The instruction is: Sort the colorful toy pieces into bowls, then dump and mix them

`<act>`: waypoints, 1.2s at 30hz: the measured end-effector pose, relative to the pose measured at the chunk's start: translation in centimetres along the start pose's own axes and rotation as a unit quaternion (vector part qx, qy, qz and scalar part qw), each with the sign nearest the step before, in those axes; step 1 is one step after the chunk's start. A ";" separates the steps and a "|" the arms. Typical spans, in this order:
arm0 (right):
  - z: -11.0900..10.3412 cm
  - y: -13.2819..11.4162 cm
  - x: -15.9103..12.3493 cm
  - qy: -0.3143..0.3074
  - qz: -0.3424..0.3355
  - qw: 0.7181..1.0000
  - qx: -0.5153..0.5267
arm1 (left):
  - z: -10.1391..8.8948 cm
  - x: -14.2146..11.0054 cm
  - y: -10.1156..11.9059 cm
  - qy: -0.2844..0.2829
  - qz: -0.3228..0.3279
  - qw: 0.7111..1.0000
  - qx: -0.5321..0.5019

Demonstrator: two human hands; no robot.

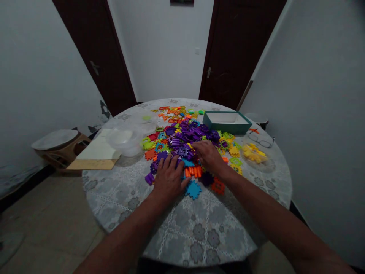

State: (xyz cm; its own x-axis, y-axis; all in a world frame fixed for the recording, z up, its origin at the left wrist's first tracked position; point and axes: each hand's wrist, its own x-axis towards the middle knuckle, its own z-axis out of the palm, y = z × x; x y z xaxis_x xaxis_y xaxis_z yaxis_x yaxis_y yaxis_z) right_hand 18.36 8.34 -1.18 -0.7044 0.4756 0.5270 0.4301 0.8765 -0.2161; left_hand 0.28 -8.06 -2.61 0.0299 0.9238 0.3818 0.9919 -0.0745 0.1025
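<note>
A large heap of plastic interlocking building pieces (196, 131), mostly purple, covers the middle of the table. My left hand (169, 173) lies over the near left of the heap, fingers stretched out and apart on purple pieces. At the heap's middle, my right hand (208, 154) has its fingers pinched together at a small yellow building piece (190, 145). Between and below the hands lie orange ribbed pieces (194, 172) and a flat blue square piece (193, 189). What sits under both palms is hidden.
A green box (227, 128) with a white inside stands at the back right. Yellow pieces fill a clear container (253, 153) near a pair of glasses (262, 141). Clear plastic bowls (128, 142) and a cardboard sheet (94, 164) are on the left. A stool (58, 146) stands beyond.
</note>
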 end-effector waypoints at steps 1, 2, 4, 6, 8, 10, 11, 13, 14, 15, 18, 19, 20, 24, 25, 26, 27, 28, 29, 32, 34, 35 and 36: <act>0.6 0.1 1.1 -0.028 -0.003 1.000 -0.013 | 0.0 0.0 0.0 0.001 -0.001 1.000 -0.002; 1.1 0.2 2.0 -0.057 0.000 0.998 -0.030 | 0.1 0.0 0.1 0.003 -0.001 1.000 -0.003; 2.1 0.6 3.4 -0.106 0.017 0.992 -0.069 | 0.0 0.1 0.1 0.005 -0.003 1.000 -0.004; 2.5 1.0 3.9 -0.139 0.041 0.984 -0.100 | -0.2 0.4 0.1 0.009 -0.009 1.000 -0.003; 2.5 1.5 3.8 -0.153 0.065 0.979 -0.115 | -0.5 1.2 0.1 0.013 -0.016 1.000 -0.003; 2.1 2.0 3.1 -0.157 0.088 0.977 -0.117 | -0.6 2.3 0.0 0.014 -0.026 1.000 -0.008; 1.8 2.3 2.7 -0.157 0.100 0.976 -0.116 | -0.5 2.9 0.0 0.013 -0.030 0.999 -0.012; 1.4 2.8 1.8 -0.152 0.121 0.975 -0.110 | 0.0 4.2 0.0 0.009 -0.034 0.999 -0.021; 1.2 3.0 1.4 -0.148 0.127 0.975 -0.105 | 0.3 4.8 0.0 0.005 -0.036 0.999 -0.024; 1.0 3.2 0.9 -0.144 0.129 0.976 -0.097 | 0.7 5.3 0.1 -0.002 -0.037 0.999 -0.025; 0.7 3.7 -0.4 -0.126 0.127 0.982 -0.063 | 1.8 5.7 0.1 -0.031 -0.039 0.998 -0.025; 0.6 4.0 -0.8 -0.119 0.128 0.984 -0.044 | 2.0 5.6 0.1 -0.038 -0.035 0.998 -0.025; 0.4 4.3 -1.2 -0.110 0.133 0.985 -0.022 | 2.2 5.3 0.0 -0.041 -0.027 0.998 -0.026; -0.9 5.8 -2.0 -0.037 0.219 0.972 0.076 | 1.9 4.2 -0.7 -0.027 0.004 0.999 -0.027; -1.2 6.1 -1.9 -0.010 0.248 0.965 0.086 | 1.7 4.0 -0.9 -0.022 0.008 0.999 -0.028; -1.6 6.3 -1.8 0.016 0.270 0.959 0.085 | 1.5 4.0 -1.0 -0.018 0.010 0.999 -0.030; -1.9 6.4 -1.6 0.038 0.282 0.956 0.076 | 1.3 4.0 -1.2 -0.014 0.013 0.999 -0.035; -2.2 6.3 -1.3 0.055 0.285 0.955 0.060 | 1.2 4.1 -1.4 -0.010 0.017 0.999 -0.042; -2.4 6.0 -1.0 0.066 0.279 0.957 0.042 | 1.0 4.2 -1.6 -0.008 0.021 0.999 -0.048; -2.6 4.6 0.0 0.059 0.230 0.971 0.014 | 0.9 4.5 -1.9 -0.004 0.033 0.997 -0.064; -2.3 3.6 0.7 0.023 0.190 0.981 0.011 | 1.0 4.5 -1.9 0.001 0.046 0.997 -0.070; -2.0 3.1 1.1 -0.005 0.177 0.984 0.006 | 1.1 4.5 -1.8 0.006 0.055 0.996 -0.073; -1.7 2.7 1.3 -0.037 0.171 0.985 -0.003 | 1.2 4.4 -1.6 0.009 0.065 0.995 -0.075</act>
State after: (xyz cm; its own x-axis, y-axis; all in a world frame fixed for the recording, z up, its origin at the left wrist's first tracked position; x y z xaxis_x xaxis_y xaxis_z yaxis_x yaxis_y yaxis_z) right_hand 19.56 11.25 0.34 -0.5573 0.7466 0.3633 0.6523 0.6644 -0.3647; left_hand -1.06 -3.40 -2.22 0.1528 0.8957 0.4175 0.9505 -0.2489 0.1862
